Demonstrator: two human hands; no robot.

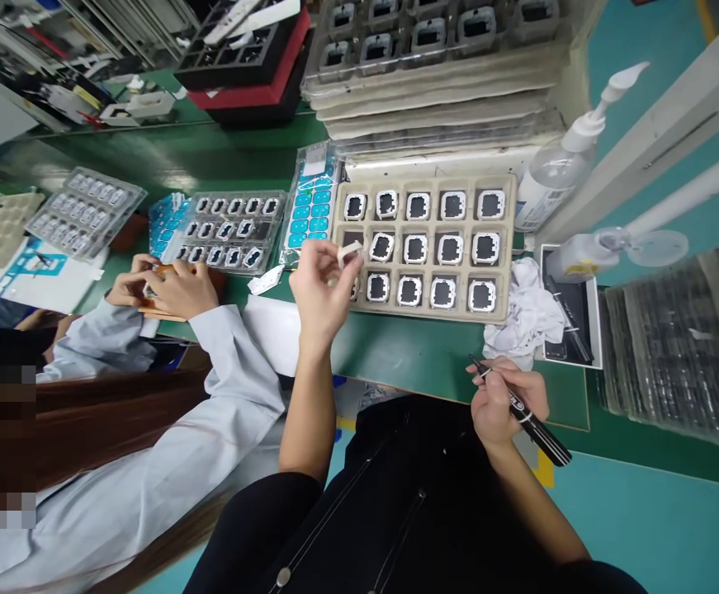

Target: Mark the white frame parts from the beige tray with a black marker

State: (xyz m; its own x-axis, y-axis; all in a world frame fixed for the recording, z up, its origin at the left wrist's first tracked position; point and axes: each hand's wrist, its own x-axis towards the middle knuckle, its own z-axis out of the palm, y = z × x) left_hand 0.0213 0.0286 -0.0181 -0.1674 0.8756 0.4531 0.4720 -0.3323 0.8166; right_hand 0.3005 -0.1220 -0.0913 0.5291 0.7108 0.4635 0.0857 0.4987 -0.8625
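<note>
The left hand [322,289] pinches a small white frame [350,251] between thumb and fingers, raised above the left end of the beige tray [394,310], which sits toward the back of the green table [409,356]. The right hand [508,398] is closed around a black marker [541,435] at the table's front edge, the tip over the tabletop and the rear end out past the edge.

The frame looks to be held by a narrow grip, so a slackened thumb could drop it onto the pieces below and knock them askew. The marker's tip seems bare; if the right hand swings inward carelessly, it could streak the tray or its white-rimmed parts. A loose grip might also let the marker slide off the front edge.

The marker's long axis runs diagonally, its tip pointing back and left toward the tray, its rear end forward and right. The frame appears tilted and nearly edge-on, though fingers hide too much to tell its facing.
</note>
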